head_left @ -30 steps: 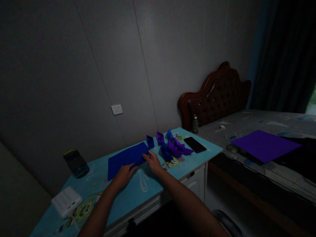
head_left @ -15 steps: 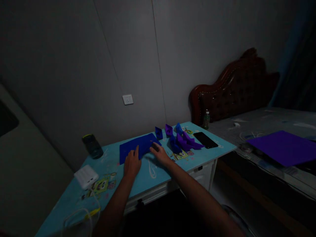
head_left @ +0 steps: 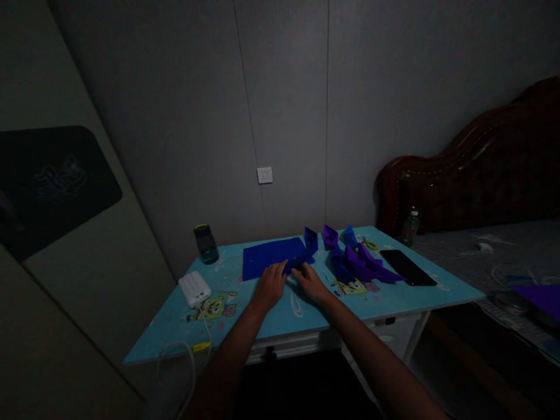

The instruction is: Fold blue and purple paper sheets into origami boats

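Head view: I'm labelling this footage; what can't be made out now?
Head view:
Dark-blue rectangular paper sheet: near edge partly hidden by left hand and right hand.
Flat purple sheet: cut off by right picture edge.
Green white-capped bottle: markings too small and dim.

Left grip and right grip at the near edge of blue paper on a bench; folded-paper shapes at right.

Your head-worn camera looks forward and down from the near side of the light-blue, printed rectangular table, facing the grey panelled wall, far enough back to show both table ends; the dark-brown tufted headboard is cut off at right.
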`<state>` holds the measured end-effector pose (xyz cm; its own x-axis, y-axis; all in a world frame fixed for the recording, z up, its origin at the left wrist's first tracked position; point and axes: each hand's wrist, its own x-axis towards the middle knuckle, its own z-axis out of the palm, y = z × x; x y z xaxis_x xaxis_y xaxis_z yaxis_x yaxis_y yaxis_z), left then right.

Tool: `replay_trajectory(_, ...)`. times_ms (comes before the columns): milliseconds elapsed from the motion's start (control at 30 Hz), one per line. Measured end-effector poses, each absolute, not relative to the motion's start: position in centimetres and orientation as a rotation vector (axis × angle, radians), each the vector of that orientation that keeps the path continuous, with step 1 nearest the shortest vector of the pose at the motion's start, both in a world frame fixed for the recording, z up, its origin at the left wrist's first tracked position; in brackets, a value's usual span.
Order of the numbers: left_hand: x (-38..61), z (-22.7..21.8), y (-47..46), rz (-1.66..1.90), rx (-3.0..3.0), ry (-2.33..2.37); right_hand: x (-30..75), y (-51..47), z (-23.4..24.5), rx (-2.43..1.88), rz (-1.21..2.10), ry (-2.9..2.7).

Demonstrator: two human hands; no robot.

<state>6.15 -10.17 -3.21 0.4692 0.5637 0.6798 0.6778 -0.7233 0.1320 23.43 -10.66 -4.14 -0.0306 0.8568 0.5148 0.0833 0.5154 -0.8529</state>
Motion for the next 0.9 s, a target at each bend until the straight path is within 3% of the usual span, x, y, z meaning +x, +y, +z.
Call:
replay_trajectory(367, 6.0, -3.2, -10.6, -1.323, -2.644, -1.204, 23.6, -11.5, -2.7, -1.021, 0.522, -1.443)
replay_trajectory(900, 6.1, -3.0, -10.2, -1.789, -2.834, -1.415, 23.2, -11.6, -3.1, -1.053, 0.455, -1.609)
